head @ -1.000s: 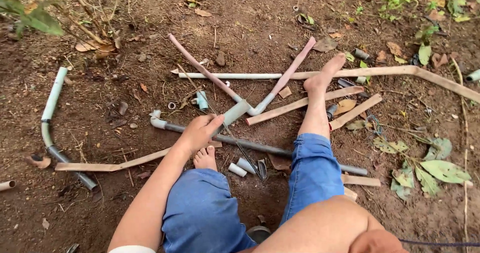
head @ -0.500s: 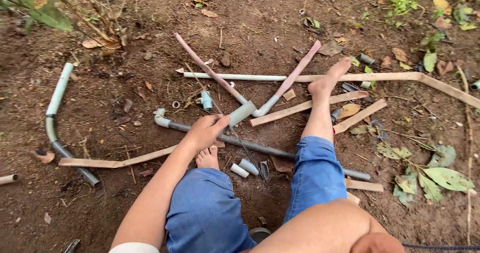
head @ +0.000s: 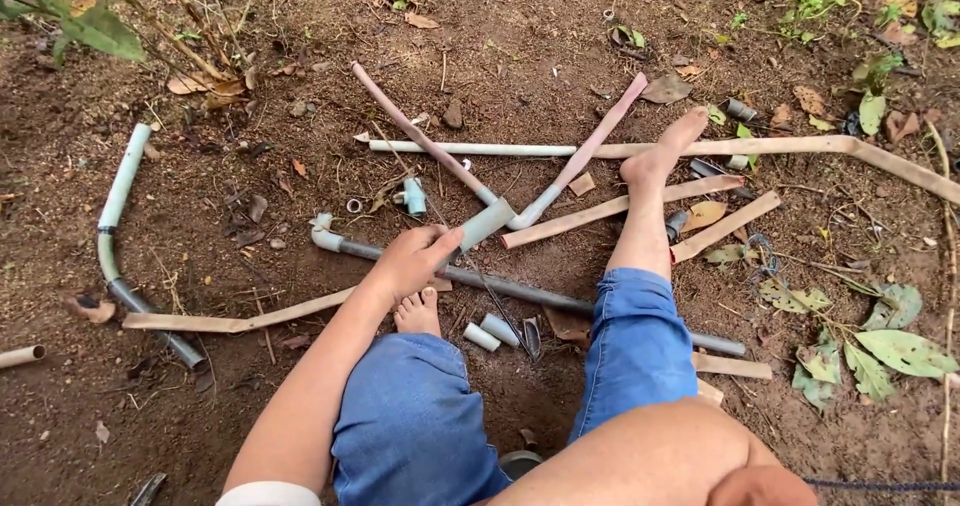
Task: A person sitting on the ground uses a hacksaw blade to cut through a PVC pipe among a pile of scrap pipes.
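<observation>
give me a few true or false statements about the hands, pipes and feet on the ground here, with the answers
1. The left hand rests on the Y-shaped pipe piece where its stem begins. True.
2. The right hand is gripping the long dark pipe. False: it sits at the bottom edge of the view, away from that pipe, and whether it holds anything cannot be seen.
3. The outstretched foot is bare and lies on the thin sticks. True.
4. The curved pale green pipe lies to the right of the legs. False: it lies far left, near the plant.
5. Short white pipe pieces lie between the legs. True.
</observation>
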